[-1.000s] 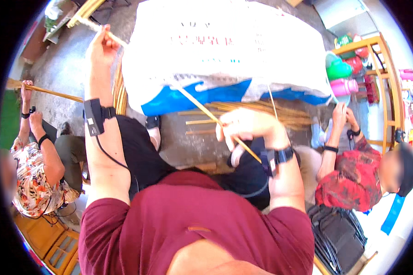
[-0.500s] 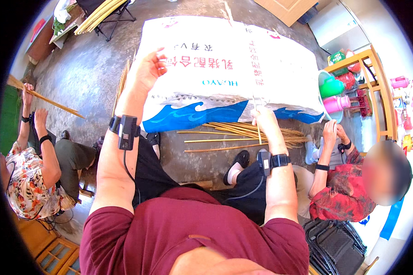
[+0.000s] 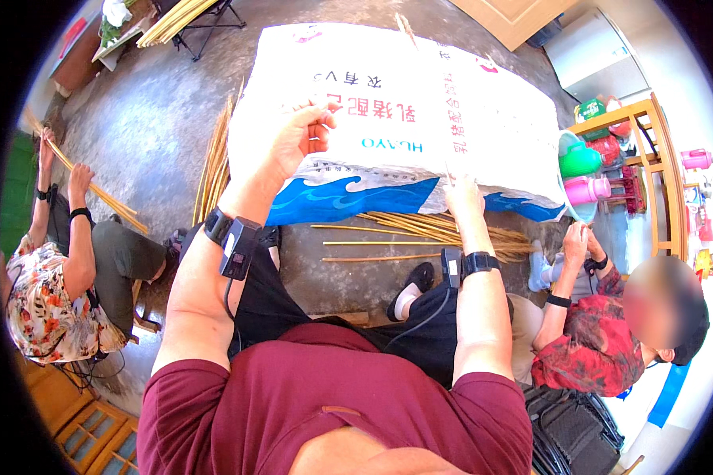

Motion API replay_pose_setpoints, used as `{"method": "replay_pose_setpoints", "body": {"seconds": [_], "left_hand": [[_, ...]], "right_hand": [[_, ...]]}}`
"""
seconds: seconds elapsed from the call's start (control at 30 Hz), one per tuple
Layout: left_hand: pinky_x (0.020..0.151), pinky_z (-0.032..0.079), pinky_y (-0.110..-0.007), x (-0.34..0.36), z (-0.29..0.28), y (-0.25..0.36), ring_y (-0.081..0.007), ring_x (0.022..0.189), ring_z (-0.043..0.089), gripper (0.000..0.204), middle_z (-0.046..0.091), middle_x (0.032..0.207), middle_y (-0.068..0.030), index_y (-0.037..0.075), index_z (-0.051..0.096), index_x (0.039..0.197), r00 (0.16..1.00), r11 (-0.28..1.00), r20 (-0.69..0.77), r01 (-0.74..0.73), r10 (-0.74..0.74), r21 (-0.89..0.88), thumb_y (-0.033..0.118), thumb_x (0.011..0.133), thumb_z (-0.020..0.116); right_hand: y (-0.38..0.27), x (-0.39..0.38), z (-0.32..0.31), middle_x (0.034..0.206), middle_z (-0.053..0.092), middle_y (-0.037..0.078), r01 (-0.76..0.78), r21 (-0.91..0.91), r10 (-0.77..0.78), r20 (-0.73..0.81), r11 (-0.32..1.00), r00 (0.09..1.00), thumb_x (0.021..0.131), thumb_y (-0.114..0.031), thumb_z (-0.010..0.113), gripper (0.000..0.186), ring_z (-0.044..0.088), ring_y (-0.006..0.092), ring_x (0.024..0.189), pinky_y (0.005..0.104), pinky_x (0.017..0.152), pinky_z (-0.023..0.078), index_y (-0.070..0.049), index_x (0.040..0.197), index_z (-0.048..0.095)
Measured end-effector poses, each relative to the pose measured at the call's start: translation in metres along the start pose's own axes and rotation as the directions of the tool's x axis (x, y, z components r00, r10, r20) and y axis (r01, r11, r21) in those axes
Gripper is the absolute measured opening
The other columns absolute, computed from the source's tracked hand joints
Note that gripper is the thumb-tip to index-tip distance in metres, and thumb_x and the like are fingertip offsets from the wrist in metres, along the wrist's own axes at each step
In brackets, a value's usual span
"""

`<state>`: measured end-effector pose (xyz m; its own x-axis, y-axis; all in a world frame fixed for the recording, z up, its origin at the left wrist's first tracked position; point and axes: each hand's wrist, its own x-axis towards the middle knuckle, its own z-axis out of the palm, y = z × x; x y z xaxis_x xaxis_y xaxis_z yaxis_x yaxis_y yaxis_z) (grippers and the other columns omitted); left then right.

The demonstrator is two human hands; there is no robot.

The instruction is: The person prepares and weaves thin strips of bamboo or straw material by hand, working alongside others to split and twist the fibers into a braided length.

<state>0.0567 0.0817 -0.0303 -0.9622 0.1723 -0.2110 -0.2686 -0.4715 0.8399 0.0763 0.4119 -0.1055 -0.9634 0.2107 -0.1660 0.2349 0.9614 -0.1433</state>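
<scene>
A large white sack with printing and a blue wave band [image 3: 351, 195] is spread in front of me. My left hand [image 3: 303, 138] is over its left half, empty, fingers loosely curled and apart. At the sack's near right edge, my right hand [image 3: 466, 198] is closed on a thin pale stalk [image 3: 450, 170], mostly hidden by the fingers. Long straw-coloured stalks [image 3: 404, 222] lie on the floor under the near edge of the sack, and more [image 3: 214, 158] stand out past its left side.
Co-workers sit on my left [image 3: 55, 301], holding stalks, and right [image 3: 578, 340], hands together. At the right are a wooden rack [image 3: 653, 158], a green container [image 3: 582, 158] and a pink one [image 3: 590, 190]. A folding stand [image 3: 198, 36] carries stalks at the back left.
My left hand has let go of the stalk and moved right over the sack. My right hand has moved up to the sack's edge. The stalk no longer slants across to my left hand.
</scene>
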Motion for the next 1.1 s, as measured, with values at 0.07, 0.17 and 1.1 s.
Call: {"method": "replay_pose_setpoints", "body": {"seconds": [0.07,0.17,1.1], "left_hand": [[0.052,0.047,-0.023,-0.001,0.002,0.0,-0.0109,0.056,0.054,0.019,0.059,0.075,-0.0059,-0.002,0.058,0.102,1.0,1.0,0.007,0.003,-0.003,-0.017,0.01,0.089,0.051],[0.052,0.047,-0.023,-0.006,0.003,0.002,-0.011,0.055,0.054,0.019,0.059,0.075,-0.0058,-0.003,0.058,0.102,1.0,1.0,0.002,-0.004,0.004,0.003,0.01,0.09,0.051],[0.05,0.046,-0.026,0.002,0.033,-0.06,-0.0104,0.054,0.053,0.019,0.061,0.074,-0.0062,0.005,0.062,0.091,0.995,0.959,0.099,-0.025,-0.004,0.281,0.022,0.083,0.057]], "right_hand": [[-0.005,0.002,-0.003,0.095,0.064,0.02,-0.019,-0.033,0.017,-0.05,0.999,0.999,0.081,-0.02,0.054,0.031,0.061,0.0353,0.092,0.0461,0.079,0.047,-0.002,0.107,0.056],[-0.01,0.0,-0.008,0.098,0.063,0.021,0.02,-0.018,-0.021,-0.084,1.0,0.996,0.082,-0.019,0.054,0.036,0.06,0.0349,0.094,0.0462,0.08,0.047,0.0,0.111,0.051],[-0.047,-0.055,-0.028,0.086,0.064,0.018,0.449,0.243,-0.509,0.334,0.86,0.793,0.081,-0.021,0.06,0.033,0.062,0.0322,0.082,0.0388,0.072,0.048,-0.003,0.108,0.056]]}}
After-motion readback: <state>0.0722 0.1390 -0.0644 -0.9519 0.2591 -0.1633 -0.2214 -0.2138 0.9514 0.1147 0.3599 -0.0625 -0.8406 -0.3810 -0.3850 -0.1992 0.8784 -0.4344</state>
